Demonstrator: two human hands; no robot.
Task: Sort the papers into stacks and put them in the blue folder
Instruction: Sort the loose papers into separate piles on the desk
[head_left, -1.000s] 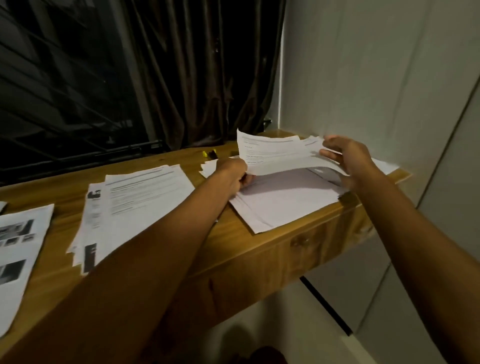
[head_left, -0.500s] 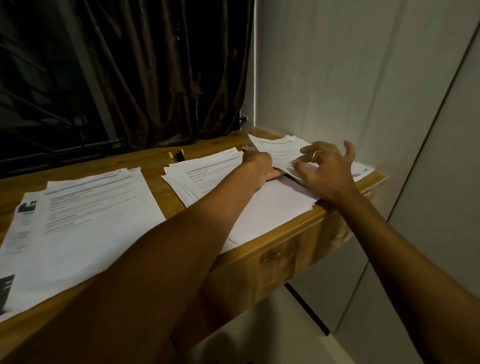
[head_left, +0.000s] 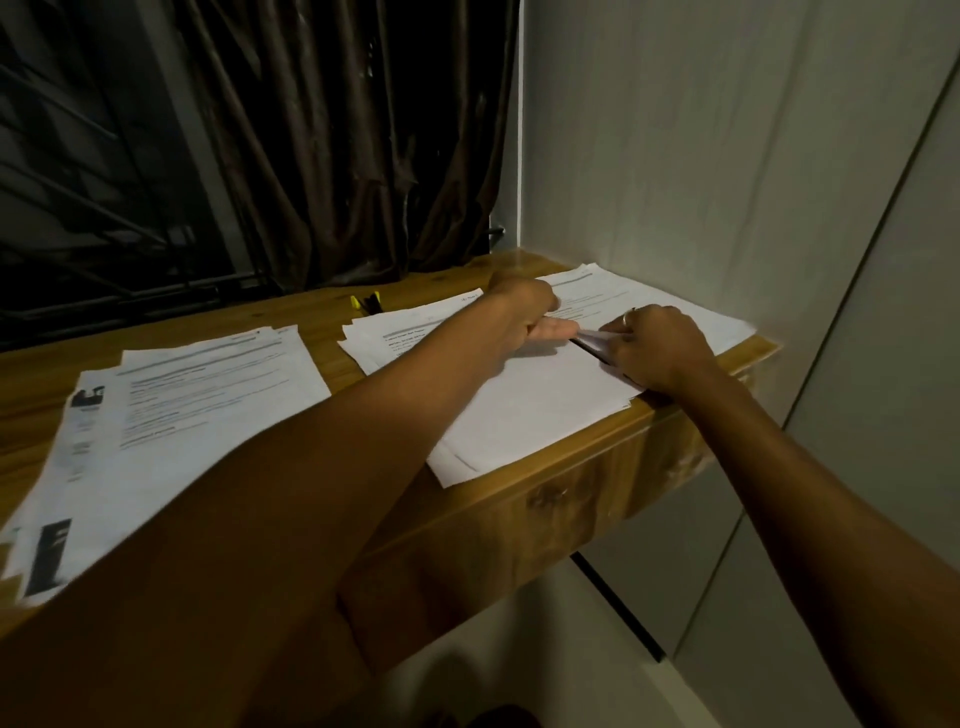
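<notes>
Head view: both grips meet at the far right end of the wooden counter (head_left: 571, 499), over the rightmost papers.

The right grip (head_left: 660, 348) is curled. Its fingertips pinch the raised edge of a thin bundle of sheets (head_left: 592, 347), lifted just clear of what lies under it.

The left grip (head_left: 530, 317) sits just beside it, to its left. One straight digit lies flat on the blank-faced stack (head_left: 535, 410) and points at the pinched edge. Its other fingers are hidden behind the knuckles, so I cannot tell whether it has hold of a sheet or only presses down.

The lifted edge runs diagonally, from the gap between the grips back under the right palm toward the counter's front. The right grip is therefore the nearer one and already on it.

The blank-faced stack spreads from both grips toward the person. It lies skewed to the counter's front, and its long axis seems to run from its near corner up toward the grips. Beyond the grips lies a printed stack (head_left: 649, 306), reaching toward the wall (head_left: 727, 156).

Well to the left of the left grip lies another printed pile (head_left: 208, 395). No blue folder is in view.

My judgement is that the coming move is a peel. The right grip draws the bundle up along its diagonal while the left pins the stack.
</notes>
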